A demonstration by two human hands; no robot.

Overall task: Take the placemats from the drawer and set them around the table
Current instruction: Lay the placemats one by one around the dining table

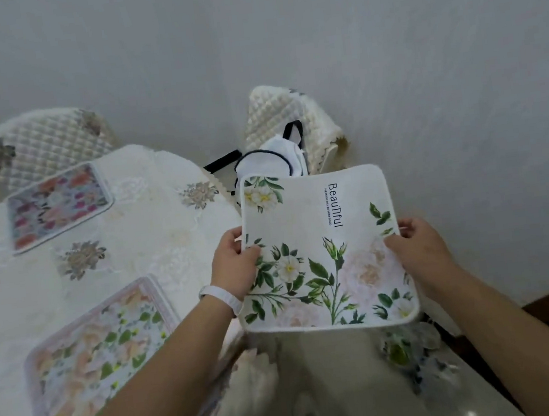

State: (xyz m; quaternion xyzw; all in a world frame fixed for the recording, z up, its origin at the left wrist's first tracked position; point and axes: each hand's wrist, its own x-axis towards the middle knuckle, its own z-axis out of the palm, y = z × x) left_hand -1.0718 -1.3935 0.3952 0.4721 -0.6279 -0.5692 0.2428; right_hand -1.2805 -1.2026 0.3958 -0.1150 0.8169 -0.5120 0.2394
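Between the two hands, off the table's edge and in mid-air, hangs a white floral placemat (322, 253) printed "Beautiful". Left hand (235, 267) pinches the mat's left edge, thumb on top, fingers beneath. Right hand (417, 246) pinches the opposite edge the same way. Both grips closed on the mat; neither is free.

Mat holds nearly flat across the span between the grips, near edge curling only slightly. Judgement: light, semi-stiff, flexible sheet with a bound rim; not fragile. Printed face looks smooth, so possibly slick under a thumb. Mid-edge pinches on opposite sides look the right hold, keeping it level; a one-corner hold would likely let it droop.

Left of the left grip, on the lace tablecloth (154, 242), lies a peach-and-green floral placemat (98, 358), flat. Farther out beyond that grip, a pink floral placemat (57, 208) also lies flat, near a quilted chair back (47, 144).

Beyond the held mat, a second quilted chair (290, 117) carries a white bag with black straps (277, 156). White wristband (222, 299) on the left wrist.

Judgement: two mats set, third in hand, drawer not in view. Open cloth between the laid mats and the table's edge looks a likely spot.
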